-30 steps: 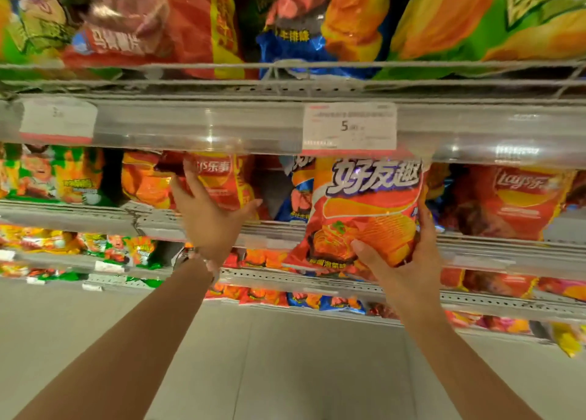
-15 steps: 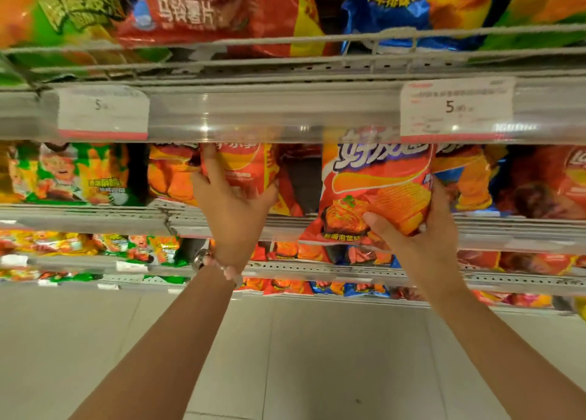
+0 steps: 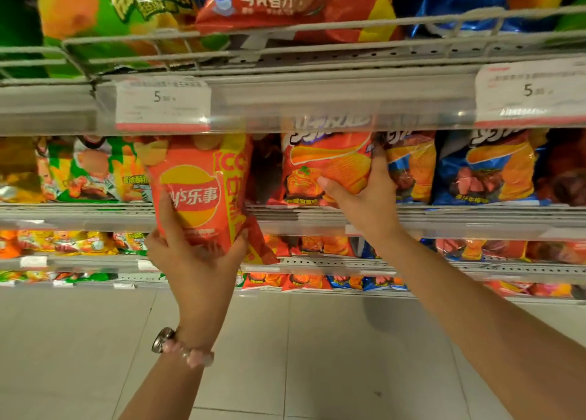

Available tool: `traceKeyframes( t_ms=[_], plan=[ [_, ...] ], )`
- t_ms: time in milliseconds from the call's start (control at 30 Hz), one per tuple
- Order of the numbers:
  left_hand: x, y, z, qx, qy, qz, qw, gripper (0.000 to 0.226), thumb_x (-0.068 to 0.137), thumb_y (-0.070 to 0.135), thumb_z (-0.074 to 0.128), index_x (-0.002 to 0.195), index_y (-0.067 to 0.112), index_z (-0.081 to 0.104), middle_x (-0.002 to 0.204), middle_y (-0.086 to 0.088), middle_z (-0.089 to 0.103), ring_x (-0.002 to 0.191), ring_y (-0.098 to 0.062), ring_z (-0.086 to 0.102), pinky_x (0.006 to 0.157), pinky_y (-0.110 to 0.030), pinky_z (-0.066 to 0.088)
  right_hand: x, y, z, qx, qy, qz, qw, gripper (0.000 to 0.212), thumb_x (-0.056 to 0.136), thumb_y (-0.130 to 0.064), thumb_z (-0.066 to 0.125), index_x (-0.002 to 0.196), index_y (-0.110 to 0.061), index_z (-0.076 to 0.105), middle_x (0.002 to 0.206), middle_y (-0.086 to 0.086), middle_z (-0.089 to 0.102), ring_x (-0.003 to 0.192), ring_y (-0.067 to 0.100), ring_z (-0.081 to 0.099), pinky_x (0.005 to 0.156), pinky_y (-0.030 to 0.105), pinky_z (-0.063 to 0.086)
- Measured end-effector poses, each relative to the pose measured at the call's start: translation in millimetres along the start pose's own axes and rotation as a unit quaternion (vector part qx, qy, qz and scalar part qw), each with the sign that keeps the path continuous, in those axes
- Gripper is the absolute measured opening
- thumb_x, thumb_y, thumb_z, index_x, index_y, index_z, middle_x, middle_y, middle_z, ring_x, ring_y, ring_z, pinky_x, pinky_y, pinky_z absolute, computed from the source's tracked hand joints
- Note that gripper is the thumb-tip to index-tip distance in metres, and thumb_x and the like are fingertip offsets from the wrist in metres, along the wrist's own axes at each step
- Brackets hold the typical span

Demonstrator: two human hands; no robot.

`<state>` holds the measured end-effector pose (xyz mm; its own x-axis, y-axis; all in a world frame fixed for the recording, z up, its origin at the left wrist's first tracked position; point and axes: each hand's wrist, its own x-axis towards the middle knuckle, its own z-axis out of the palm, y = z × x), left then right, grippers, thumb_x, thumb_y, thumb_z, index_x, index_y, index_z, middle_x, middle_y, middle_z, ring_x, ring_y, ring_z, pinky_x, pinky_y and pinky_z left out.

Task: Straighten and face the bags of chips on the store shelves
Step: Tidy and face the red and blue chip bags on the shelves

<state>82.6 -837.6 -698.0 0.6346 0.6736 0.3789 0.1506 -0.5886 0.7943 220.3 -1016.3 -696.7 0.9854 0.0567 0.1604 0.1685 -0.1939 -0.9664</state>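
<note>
Left grip (image 3: pixel 193 254) clasps the red-orange foil chip bag (image 3: pixel 196 191) upright before the shelf's front edge (image 3: pixel 95 219); right grip (image 3: pixel 364 194) grasps the ridged-chip orange bag (image 3: pixel 326 162), already on-shelf.

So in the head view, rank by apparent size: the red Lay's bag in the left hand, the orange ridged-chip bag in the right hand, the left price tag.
1. red Lay's bag, nearer the camera
2. orange ridged-chip bag, top hidden
3. left price tag

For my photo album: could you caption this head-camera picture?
Left hand grips a red Lay's bag; right hand holds an orange chip bag.
</note>
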Motion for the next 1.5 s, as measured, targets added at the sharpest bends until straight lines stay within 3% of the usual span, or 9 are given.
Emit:
traceKeyframes(
  t_ms=[300,567,667,767,967,1133,1200,1300,1500],
  plan=[
    [3.6,-10.7,4.1,-0.02,0.025,-0.005,0.999,0.112,0.059,0.033,0.081,0.151,0.012,0.02,0.119,-0.007,0.028,0.102,0.003,0.024,0.081,0.01,0.02,22.4,8.5,44.0,-0.07,-0.039,0.018,0.997,0.079,0.071,-0.02,0.082,0.134,-0.004,0.037,0.119,0.008,0.061,0.107,0.019,0.058,0.086,0.017,0.04],
    [-11.2,6.7,17.7,-0.03,-0.001,0.019,0.999,0.114,0.058,0.038,0.082,0.15,0.011,0.021,0.119,-0.009,0.036,0.104,-0.003,0.031,0.085,0.0,0.026,32.4,-3.2,28.6,-0.148,-0.148,0.102,0.972,0.087,0.07,-0.021,0.083,0.138,-0.005,0.031,0.127,0.012,0.057,0.118,0.026,0.055,0.097,0.033,0.045],
    [-26.1,17.9,27.4,-0.062,-0.045,0.017,0.997,0.117,0.057,0.048,0.08,0.151,0.015,0.02,0.118,-0.003,0.032,0.107,-0.005,0.034,0.09,-0.004,0.029,-0.5,-19.3,13.3,-0.072,-0.083,0.077,0.991,0.082,0.081,-0.024,0.073,0.146,-0.012,0.025,0.136,0.0,0.048,0.123,0.011,0.045,0.098,0.02,0.033],
    [-43.2,32.2,37.9,-0.082,-0.084,0.022,0.993,0.114,0.056,0.051,0.073,0.151,0.018,0.02,0.12,-0.001,0.033,0.108,0.001,0.034,0.09,-0.002,0.028,-38.1,-37.9,-8.5,0.072,-0.125,0.089,0.985,0.057,0.088,-0.029,0.064,0.136,-0.032,0.034,0.109,-0.034,0.04,0.1,-0.018,0.044,0.086,0.007,0.036],
    [-76.2,63.0,57.0,-0.09,-0.179,0.059,0.978,0.112,0.056,0.053,0.072,0.148,0.013,0.024,0.118,0.002,0.039,0.105,0.011,0.036,0.088,0.002,0.026,-62.9,-33.8,-53.5,0.107,-0.187,0.161,0.963,0.081,0.072,-0.019,0.081,0.137,-0.028,0.033,0.107,-0.023,0.053,0.09,-0.014,0.05,0.07,0.005,0.049],
    [-86.7,97.8,75.1,-0.176,-0.29,0.049,0.939,0.098,0.072,0.042,0.078,0.147,0.012,0.022,0.142,-0.005,0.042,0.123,-0.002,0.048,0.095,-0.015,0.044,-57.5,-21.1,-119.8,0.099,-0.088,0.185,0.974,0.07,0.07,-0.006,0.081,0.127,-0.023,0.045,0.114,-0.004,0.064,0.107,0.013,0.061,0.095,0.037,0.051],
    [-83.2,111.9,80.4,-0.204,-0.304,0.01,0.93,0.087,0.076,0.027,0.077,0.145,0.015,0.024,0.142,-0.008,0.043,0.113,0.0,0.055,0.084,-0.012,0.048,-54.5,-20.0,-142.8,0.115,-0.093,0.186,0.971,0.066,0.072,-0.002,0.077,0.127,-0.02,0.047,0.115,0.0,0.065,0.104,0.013,0.062,0.091,0.032,0.052],
    [-81.8,138.4,97.7,-0.182,-0.334,-0.002,0.925,0.093,0.065,0.054,0.078,0.14,0.028,0.027,0.139,-0.001,0.046,0.124,-0.008,0.049,0.097,-0.031,0.049,-52.5,-20.0,-186.0,0.141,-0.105,0.189,0.966,0.067,0.072,0.002,0.074,0.13,-0.02,0.047,0.113,-0.001,0.065,0.105,0.015,0.062,0.091,0.032,0.051],
    [-87.2,189.3,135.3,-0.266,-0.535,-0.127,0.791,0.093,0.047,0.037,0.09,0.129,0.025,0.049,0.112,0.01,0.07,0.1,-0.005,0.067,0.074,-0.022,0.055,-52.8,-18.6,-257.6,0.139,-0.121,0.212,0.96,0.077,0.067,-0.001,0.075,0.136,-0.019,0.044,0.115,-0.002,0.065,0.106,0.016,0.062,0.091,0.037,0.051]
  ],
)
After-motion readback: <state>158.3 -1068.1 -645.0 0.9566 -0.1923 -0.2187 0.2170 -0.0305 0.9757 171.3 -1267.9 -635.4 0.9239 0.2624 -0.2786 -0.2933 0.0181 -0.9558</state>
